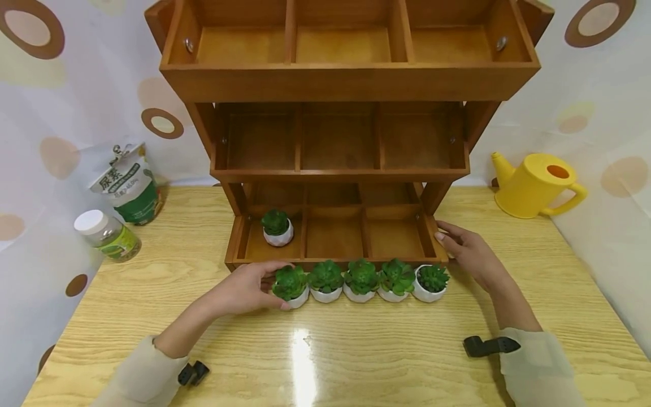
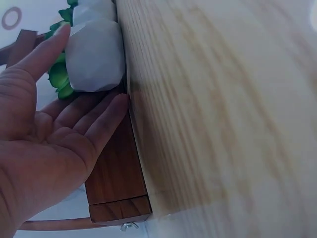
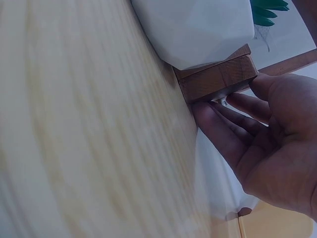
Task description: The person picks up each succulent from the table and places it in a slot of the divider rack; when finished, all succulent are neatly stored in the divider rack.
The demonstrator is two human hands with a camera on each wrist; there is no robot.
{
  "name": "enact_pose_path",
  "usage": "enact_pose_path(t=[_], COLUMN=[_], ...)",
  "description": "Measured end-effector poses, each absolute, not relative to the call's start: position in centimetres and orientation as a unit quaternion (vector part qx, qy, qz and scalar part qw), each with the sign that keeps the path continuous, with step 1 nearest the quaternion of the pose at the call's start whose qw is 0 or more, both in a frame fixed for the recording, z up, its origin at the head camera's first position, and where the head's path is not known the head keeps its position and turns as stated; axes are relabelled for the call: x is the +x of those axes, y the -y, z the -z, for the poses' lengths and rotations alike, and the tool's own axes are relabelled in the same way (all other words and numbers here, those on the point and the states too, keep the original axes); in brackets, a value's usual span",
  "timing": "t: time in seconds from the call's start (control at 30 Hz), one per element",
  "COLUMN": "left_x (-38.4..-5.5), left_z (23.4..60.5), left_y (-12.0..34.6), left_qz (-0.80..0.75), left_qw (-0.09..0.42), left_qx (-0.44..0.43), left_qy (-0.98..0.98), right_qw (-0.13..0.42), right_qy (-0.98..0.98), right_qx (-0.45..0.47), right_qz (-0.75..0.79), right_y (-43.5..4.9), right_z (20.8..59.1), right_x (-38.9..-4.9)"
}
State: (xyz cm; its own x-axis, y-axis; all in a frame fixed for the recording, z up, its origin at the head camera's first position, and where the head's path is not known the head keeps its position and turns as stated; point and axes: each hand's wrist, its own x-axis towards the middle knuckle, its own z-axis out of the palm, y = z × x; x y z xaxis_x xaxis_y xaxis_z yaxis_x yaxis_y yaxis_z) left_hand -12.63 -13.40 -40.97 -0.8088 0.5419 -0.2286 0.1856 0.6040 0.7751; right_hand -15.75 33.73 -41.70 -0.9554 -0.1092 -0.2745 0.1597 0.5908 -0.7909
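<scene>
Five small potted succulents in white faceted pots stand in a row along the front of a brown wooden tiered shelf (image 1: 351, 180). My left hand (image 1: 251, 287) is at the leftmost potted succulent (image 1: 290, 282), its thumb by the front of the white pot (image 2: 96, 57) and its fingers reaching toward the back; firm contact cannot be told. Another potted succulent (image 1: 277, 228) sits in the bottom tier's left compartment. My right hand (image 1: 470, 252) touches the bottom tier's right end, thumb at the upper edge and fingers against the side. The rightmost potted succulent (image 1: 430, 281) stands near it.
A yellow watering can (image 1: 534, 183) stands at the right rear. On the left are a white-lidded jar (image 1: 109, 236) and a clipped green-and-white bag (image 1: 129, 186). The shelf's upper tiers overhang the wooden table (image 1: 396, 350). Patterned cloth hangs behind.
</scene>
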Motion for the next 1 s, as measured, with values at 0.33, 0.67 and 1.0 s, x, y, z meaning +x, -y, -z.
enact_pose_path(t=[0.33,0.67,1.0], left_x=[-12.27,-12.14,-12.04], left_z=[40.89,40.86,40.86], left_y=[13.47,13.54,13.5], left_qz=[-0.328,-0.345,-0.338], left_qw=[0.172,0.177,0.191], left_qx=[0.238,0.233,0.239], left_qy=[-0.898,-0.892,-0.89], right_qw=[0.151,0.149,0.152], right_qy=[-0.88,-0.887,-0.886], right_qx=[0.014,0.007,0.008], right_qz=[0.449,0.437,0.439], right_y=[-33.74,-34.04,-33.89], right_z=[41.8,41.73,41.93], right_x=[-15.7,-15.75,-15.76])
